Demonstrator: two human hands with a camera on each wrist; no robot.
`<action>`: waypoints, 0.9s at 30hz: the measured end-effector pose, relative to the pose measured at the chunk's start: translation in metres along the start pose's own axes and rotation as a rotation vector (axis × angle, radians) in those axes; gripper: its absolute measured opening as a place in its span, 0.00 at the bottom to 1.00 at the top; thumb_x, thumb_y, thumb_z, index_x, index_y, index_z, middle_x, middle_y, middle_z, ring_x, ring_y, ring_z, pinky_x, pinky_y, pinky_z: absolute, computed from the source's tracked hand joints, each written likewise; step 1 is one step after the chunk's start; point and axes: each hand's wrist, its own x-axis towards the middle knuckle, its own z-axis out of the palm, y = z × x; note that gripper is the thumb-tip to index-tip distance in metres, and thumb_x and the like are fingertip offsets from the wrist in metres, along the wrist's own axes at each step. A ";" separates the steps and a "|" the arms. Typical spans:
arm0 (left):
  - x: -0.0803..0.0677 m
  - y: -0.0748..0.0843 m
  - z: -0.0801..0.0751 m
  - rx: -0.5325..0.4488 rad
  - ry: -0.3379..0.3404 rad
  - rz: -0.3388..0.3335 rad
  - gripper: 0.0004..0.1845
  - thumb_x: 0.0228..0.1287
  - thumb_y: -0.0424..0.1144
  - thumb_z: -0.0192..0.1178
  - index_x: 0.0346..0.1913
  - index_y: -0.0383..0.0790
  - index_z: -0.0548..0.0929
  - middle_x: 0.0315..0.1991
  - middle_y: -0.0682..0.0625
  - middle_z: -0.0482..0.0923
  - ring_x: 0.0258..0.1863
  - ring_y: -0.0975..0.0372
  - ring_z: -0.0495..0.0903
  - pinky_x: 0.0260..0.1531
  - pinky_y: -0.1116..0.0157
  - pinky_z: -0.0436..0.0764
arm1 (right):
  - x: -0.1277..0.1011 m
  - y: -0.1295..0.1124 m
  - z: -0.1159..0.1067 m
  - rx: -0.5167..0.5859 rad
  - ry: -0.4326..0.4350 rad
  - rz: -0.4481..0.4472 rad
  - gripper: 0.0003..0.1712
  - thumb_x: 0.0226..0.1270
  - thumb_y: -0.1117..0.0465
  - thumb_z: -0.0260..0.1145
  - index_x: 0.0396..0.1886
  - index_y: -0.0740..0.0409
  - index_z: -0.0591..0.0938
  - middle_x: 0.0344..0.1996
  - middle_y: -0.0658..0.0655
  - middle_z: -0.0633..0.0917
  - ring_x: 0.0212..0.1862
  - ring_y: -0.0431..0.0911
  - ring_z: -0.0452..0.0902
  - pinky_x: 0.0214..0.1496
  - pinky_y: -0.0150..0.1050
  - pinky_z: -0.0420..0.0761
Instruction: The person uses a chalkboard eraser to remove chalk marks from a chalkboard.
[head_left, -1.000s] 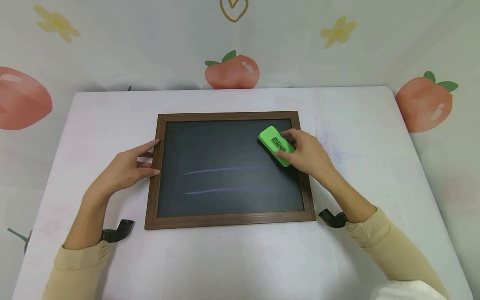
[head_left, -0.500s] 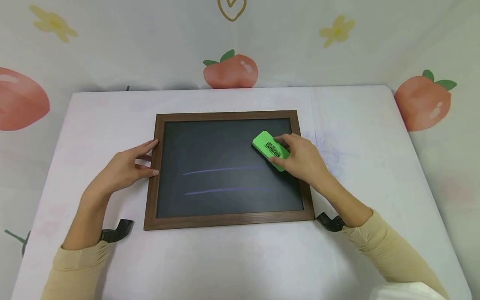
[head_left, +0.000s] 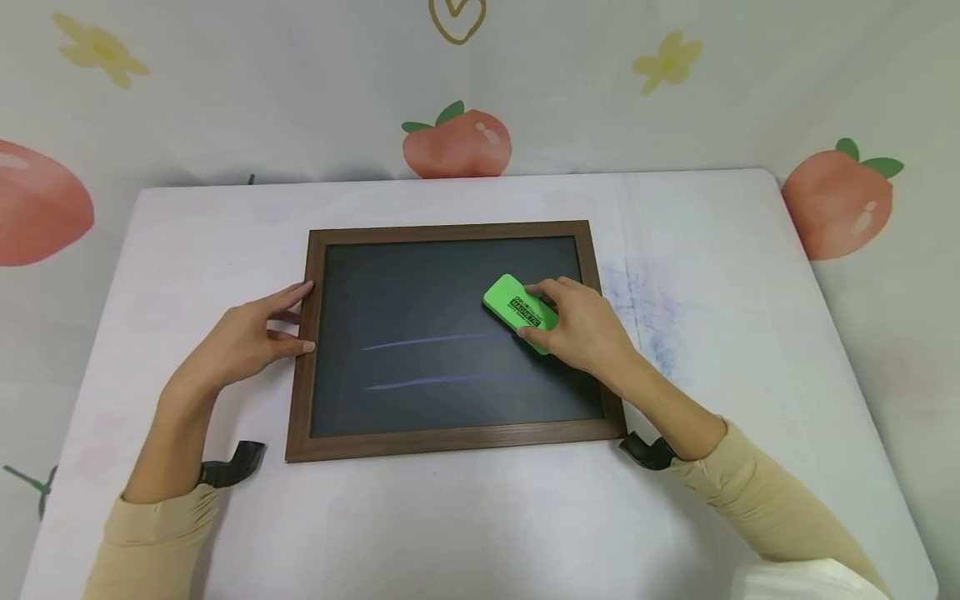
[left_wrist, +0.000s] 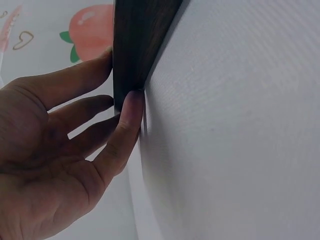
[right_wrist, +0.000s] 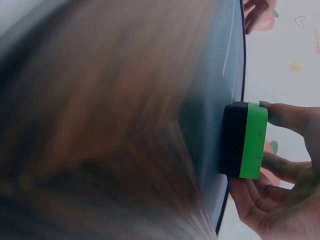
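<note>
A blackboard in a brown wooden frame lies on the table. Two purple lines run across its lower half. My right hand grips a green block eraser by its long sides, thumb on the near side and fingers on the far side. Its black underside faces the board surface in the right wrist view. The upper line ends close to the eraser's left side. My left hand rests spread fingertips and thumb against the frame's left edge.
The white table has bluish smudges to the right of the board. Behind it hangs a pale curtain printed with peaches and flowers. Black wrist mounts sit on both forearms, below the hands.
My right hand has slid the eraser left and toward me over the board. Less of the upper purple line shows at its right end. My left hand stays at the frame.
</note>
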 end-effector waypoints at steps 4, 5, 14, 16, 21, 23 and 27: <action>0.000 -0.002 0.000 0.000 0.002 -0.017 0.47 0.61 0.32 0.70 0.79 0.45 0.55 0.59 0.29 0.73 0.53 0.36 0.79 0.46 0.49 0.79 | 0.002 -0.001 0.002 0.008 0.008 -0.017 0.33 0.54 0.52 0.79 0.59 0.59 0.81 0.44 0.57 0.84 0.40 0.48 0.78 0.39 0.43 0.77; 0.000 -0.002 0.000 0.002 0.002 -0.020 0.47 0.61 0.32 0.70 0.79 0.45 0.54 0.59 0.28 0.73 0.54 0.36 0.78 0.46 0.49 0.79 | 0.002 -0.001 0.003 0.011 0.009 -0.021 0.33 0.54 0.52 0.79 0.59 0.59 0.81 0.45 0.57 0.84 0.40 0.48 0.78 0.39 0.43 0.77; 0.002 -0.003 -0.001 0.011 0.002 -0.016 0.47 0.61 0.32 0.69 0.79 0.45 0.55 0.57 0.28 0.75 0.51 0.37 0.80 0.44 0.51 0.79 | 0.004 -0.005 0.007 0.017 0.013 -0.057 0.32 0.55 0.52 0.78 0.60 0.57 0.82 0.39 0.54 0.82 0.33 0.45 0.73 0.32 0.39 0.73; 0.002 -0.003 -0.002 0.006 -0.001 -0.017 0.47 0.61 0.32 0.69 0.79 0.45 0.55 0.57 0.28 0.75 0.51 0.37 0.80 0.43 0.52 0.80 | 0.004 -0.006 0.008 0.015 0.013 -0.063 0.33 0.55 0.51 0.78 0.60 0.56 0.82 0.36 0.53 0.81 0.31 0.45 0.71 0.30 0.38 0.71; 0.001 -0.002 -0.003 0.013 -0.006 -0.027 0.47 0.61 0.33 0.69 0.79 0.46 0.55 0.57 0.29 0.75 0.51 0.39 0.81 0.40 0.59 0.79 | 0.004 -0.013 0.010 0.020 -0.006 -0.074 0.34 0.55 0.51 0.78 0.63 0.54 0.81 0.38 0.53 0.80 0.31 0.45 0.71 0.30 0.37 0.70; 0.001 -0.001 -0.003 0.018 -0.007 -0.030 0.47 0.61 0.33 0.69 0.79 0.46 0.55 0.57 0.29 0.75 0.50 0.40 0.81 0.40 0.60 0.79 | 0.004 -0.016 0.012 0.026 -0.023 -0.076 0.35 0.56 0.51 0.78 0.64 0.52 0.80 0.40 0.52 0.81 0.33 0.44 0.73 0.32 0.37 0.72; 0.001 0.000 -0.003 0.009 -0.012 -0.024 0.47 0.62 0.33 0.69 0.79 0.46 0.54 0.57 0.29 0.75 0.51 0.39 0.81 0.42 0.57 0.79 | 0.004 -0.020 0.014 0.045 -0.056 -0.080 0.35 0.57 0.52 0.77 0.66 0.49 0.79 0.42 0.51 0.80 0.36 0.44 0.74 0.36 0.36 0.73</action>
